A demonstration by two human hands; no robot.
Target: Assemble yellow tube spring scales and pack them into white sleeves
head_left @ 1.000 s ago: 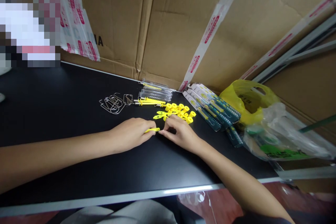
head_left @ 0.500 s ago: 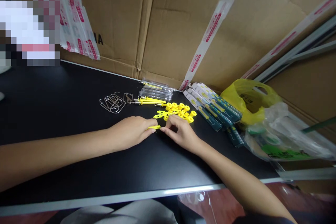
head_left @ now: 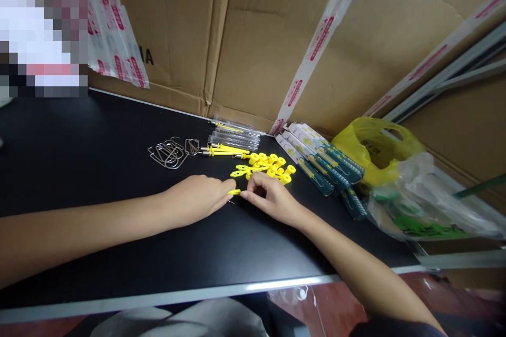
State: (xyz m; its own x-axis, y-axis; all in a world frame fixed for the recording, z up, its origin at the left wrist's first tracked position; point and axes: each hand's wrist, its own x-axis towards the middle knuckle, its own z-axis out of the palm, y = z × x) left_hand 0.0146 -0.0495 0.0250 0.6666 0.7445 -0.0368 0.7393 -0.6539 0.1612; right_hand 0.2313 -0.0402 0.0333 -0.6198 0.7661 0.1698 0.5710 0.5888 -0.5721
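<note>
Yellow piece [head_left: 234,192] is pinched in the closed grip of the left hand [head_left: 200,199], above the black table [head_left: 158,258]. Its end is met by the thumb and forefinger of the right hand [head_left: 273,199]; whether anything is clasped there cannot be told. Just beyond, yellow spools [head_left: 286,178] and yellow rods [head_left: 227,151] are spread, flanked by wire hooks [head_left: 168,155] and printed boxes [head_left: 316,158]. Clear tubes [head_left: 235,139] are laid near the cardboard [head_left: 256,47].

Table [head_left: 166,258]: black top, pale edging
Metal hooks [head_left: 168,154]: 11 o'clock
Clear tubes [head_left: 235,139]: 12 o'clock
Yellow rods [head_left: 227,152]: 12 o'clock, nearer
Yellow pieces [head_left: 272,159]: 1 o'clock
Boxes [head_left: 319,156]: 1 o'clock
Plastic bags [head_left: 358,139]: 2 o'clock
</note>
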